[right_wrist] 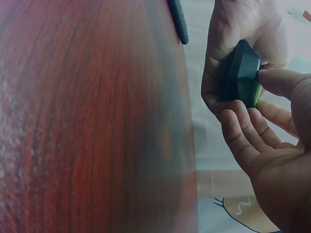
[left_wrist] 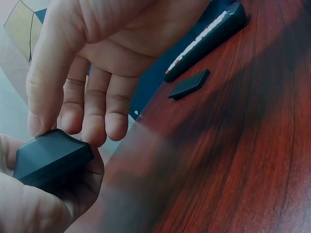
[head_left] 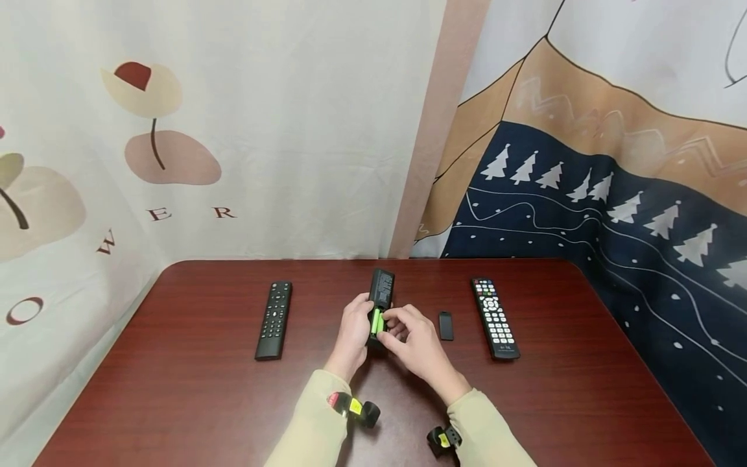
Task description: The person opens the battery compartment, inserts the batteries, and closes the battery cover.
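Observation:
My left hand (head_left: 350, 329) grips a black remote control (head_left: 382, 288), its back turned up and its battery compartment uncovered. Two green batteries (head_left: 376, 322) lie side by side in that compartment. With thumb and index finger, my right hand (head_left: 415, 338) pinches the battery on the right at its two ends. In the right wrist view, a sliver of green battery (right_wrist: 257, 92) shows at the edge of the remote, between finger and thumb. From the left wrist, only the remote's near end (left_wrist: 51, 155) shows, and the batteries are hidden. A small black battery cover (head_left: 446, 326) lies right of my right hand.
One black remote (head_left: 274, 321) lies buttons up on the left of the dark red table (head_left: 192, 363). Another remote with white buttons (head_left: 495, 318) lies on the right, beyond the cover. Printed curtains (head_left: 303, 130) hang behind the table's far edge.

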### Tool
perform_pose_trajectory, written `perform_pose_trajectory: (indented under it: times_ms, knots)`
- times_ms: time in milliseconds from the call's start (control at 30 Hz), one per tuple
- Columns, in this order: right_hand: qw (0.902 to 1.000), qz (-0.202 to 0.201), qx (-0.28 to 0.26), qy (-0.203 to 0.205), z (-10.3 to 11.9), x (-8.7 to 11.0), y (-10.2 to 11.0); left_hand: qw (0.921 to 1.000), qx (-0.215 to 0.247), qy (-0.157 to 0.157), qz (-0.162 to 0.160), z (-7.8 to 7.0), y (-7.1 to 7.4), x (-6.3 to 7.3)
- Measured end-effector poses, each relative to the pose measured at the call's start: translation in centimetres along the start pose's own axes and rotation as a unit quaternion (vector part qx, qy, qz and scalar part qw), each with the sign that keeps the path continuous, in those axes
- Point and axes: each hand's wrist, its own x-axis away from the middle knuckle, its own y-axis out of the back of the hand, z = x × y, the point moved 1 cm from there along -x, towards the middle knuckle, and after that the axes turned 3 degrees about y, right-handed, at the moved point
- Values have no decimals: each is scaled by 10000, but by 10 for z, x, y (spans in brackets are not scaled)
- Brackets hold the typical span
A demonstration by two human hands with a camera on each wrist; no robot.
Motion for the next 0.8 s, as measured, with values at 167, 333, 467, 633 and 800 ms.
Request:
perform_pose_trajectory:
  times_ms: [167,333,467,633,800]
  knots:
    - [9989,39,-104,-464,3,0,1,10000,-2,-34,4,0,-1,-1]
    - [9956,20,-389,-854,4,-1,1,10000,-10,-69,-7,1,-2,-1]
    - [9931,0,-580,-1016,4,-2,0,10000,31,-93,4,1,-2,-1]
    - [9885,26,-829,-1266,3,-2,-1,9999,77,-75,17,2,-2,-1]
    - [9811,49,-1178,-1535,2,-3,-2,9999,85,-60,27,2,-2,-1]
